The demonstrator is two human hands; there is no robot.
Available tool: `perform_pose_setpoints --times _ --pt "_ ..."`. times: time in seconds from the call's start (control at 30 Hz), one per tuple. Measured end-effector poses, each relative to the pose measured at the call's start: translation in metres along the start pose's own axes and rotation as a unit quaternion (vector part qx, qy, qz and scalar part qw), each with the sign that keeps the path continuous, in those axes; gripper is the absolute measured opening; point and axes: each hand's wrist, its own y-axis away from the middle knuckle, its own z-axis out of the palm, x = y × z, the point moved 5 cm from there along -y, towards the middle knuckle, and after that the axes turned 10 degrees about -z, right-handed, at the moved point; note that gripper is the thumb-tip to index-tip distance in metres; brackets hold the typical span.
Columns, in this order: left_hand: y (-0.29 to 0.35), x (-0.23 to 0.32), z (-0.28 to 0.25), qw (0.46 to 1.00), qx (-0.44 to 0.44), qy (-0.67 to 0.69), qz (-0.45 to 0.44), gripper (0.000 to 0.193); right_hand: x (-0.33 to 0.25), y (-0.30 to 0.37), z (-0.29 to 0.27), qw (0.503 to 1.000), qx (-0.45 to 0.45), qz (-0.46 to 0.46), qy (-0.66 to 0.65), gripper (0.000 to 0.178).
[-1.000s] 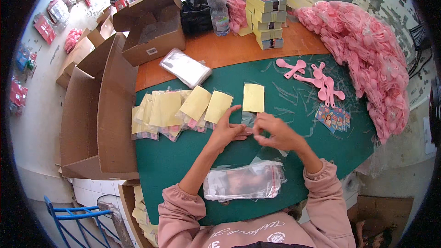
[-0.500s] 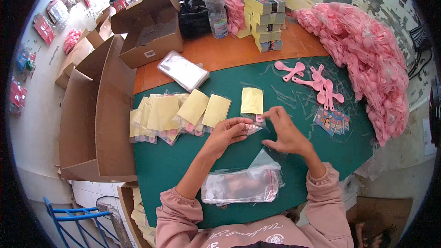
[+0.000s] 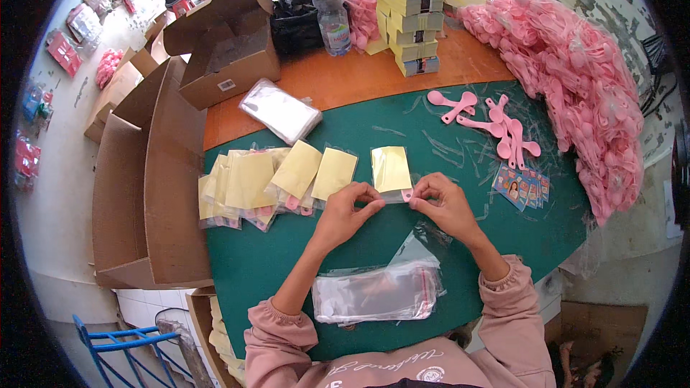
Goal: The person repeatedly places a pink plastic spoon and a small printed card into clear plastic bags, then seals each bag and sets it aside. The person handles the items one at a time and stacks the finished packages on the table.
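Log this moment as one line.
left hand: pinching packet | right hand: pinching packet | empty bags: near edge | spoons: right

Between my left hand and right hand I pinch a clear pouch with a yellow card on the green mat, and to its left lies a row of filled yellow-card pouches, overlapping one another. Near my chest sits a stack of empty clear bags, a second clear bag bundle rests on the orange tabletop, and small colourful printed cards fan out to my right. At the far edge stand stacked yellow-and-blue small boxes, beside a labelled water bottle, with an open brown carton bearing a small white label to the left.
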Motion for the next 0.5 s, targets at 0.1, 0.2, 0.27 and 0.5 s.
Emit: perform_pose_setpoints --times 0.1,0.2,0.27,0.5 --pt "-0.001 -0.008 0.001 1.000 0.023 -0.013 -0.016 0.017 0.016 0.006 0.008 0.983 0.003 0.143 -0.115 0.013" --pt "-0.003 -0.016 0.004 0.999 0.001 0.013 -0.052 0.015 0.015 0.004 0.009 0.977 0.047 0.138 -0.157 0.013" --pt "-0.003 -0.018 0.009 0.996 -0.022 0.041 -0.081 0.012 0.011 0.003 0.008 0.976 0.056 0.145 -0.149 0.013" --pt "-0.005 -0.019 0.011 0.989 -0.041 0.128 -0.066 0.019 0.012 0.003 0.007 0.979 0.090 0.116 -0.139 0.016"
